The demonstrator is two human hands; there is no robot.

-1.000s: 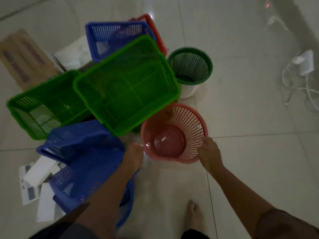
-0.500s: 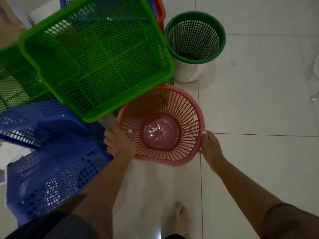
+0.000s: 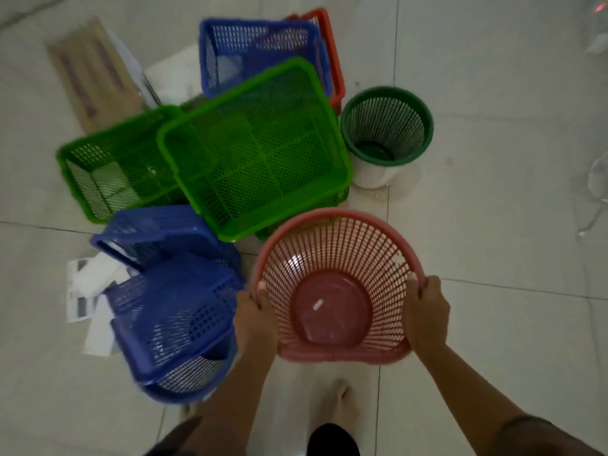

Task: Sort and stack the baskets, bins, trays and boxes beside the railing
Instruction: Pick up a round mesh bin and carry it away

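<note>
On the tiled floor, left hand and right hand clamp fingers round the pink basket rim.

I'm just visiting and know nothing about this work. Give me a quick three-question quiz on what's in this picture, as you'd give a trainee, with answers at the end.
1. True or false: both hands grip the rim of the pink round basket.
2. Which round basket stands nearest the red bin? A) dark green basket B) yellow basket C) black basket
3. Fill in: the big light green tray lies tilted over a smaller ______ basket to its left.

Key
1. True: the left hand and right hand hold opposite sides of its rim.
2. A: the dark green basket, nested in a white bin.
3. Green: the green basket.
</note>
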